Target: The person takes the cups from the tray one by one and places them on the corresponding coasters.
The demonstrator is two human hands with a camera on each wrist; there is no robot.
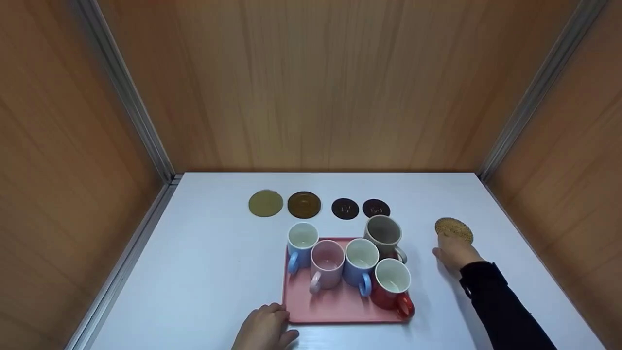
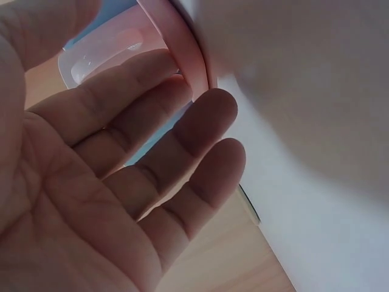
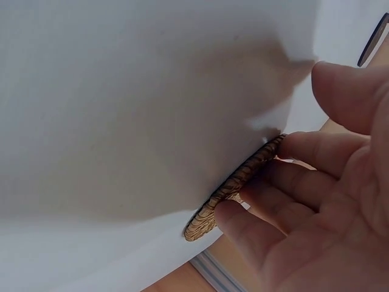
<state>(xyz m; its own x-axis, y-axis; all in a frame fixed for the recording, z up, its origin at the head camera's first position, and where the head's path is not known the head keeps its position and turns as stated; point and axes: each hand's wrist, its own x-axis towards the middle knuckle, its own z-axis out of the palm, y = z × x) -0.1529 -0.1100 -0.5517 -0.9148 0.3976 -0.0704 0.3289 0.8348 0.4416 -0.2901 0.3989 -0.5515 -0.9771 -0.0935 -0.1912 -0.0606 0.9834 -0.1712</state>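
My right hand (image 1: 456, 252) touches the near edge of a round woven coaster (image 1: 455, 229) lying on the table at the right. In the right wrist view its fingertips rest on the braided coaster (image 3: 234, 185) while the thumb stands apart. My left hand (image 1: 265, 326) is at the near left corner of a pink tray (image 1: 335, 308), and in the left wrist view loosely bent fingers meet the tray's edge (image 2: 185, 55). On the tray stand a light blue mug (image 1: 302, 243), a pink mug (image 1: 326, 267), a blue mug (image 1: 358, 270), a grey mug (image 1: 384, 236) and a red mug (image 1: 386, 294).
Behind the tray a row of round coasters lies on the white table (image 1: 204, 253): an olive one (image 1: 266, 203), a brown one (image 1: 304, 204) and two dark ones, left (image 1: 345, 208) and right (image 1: 376, 207). Wood-grain panels (image 1: 316, 87) enclose the table at the back and sides.
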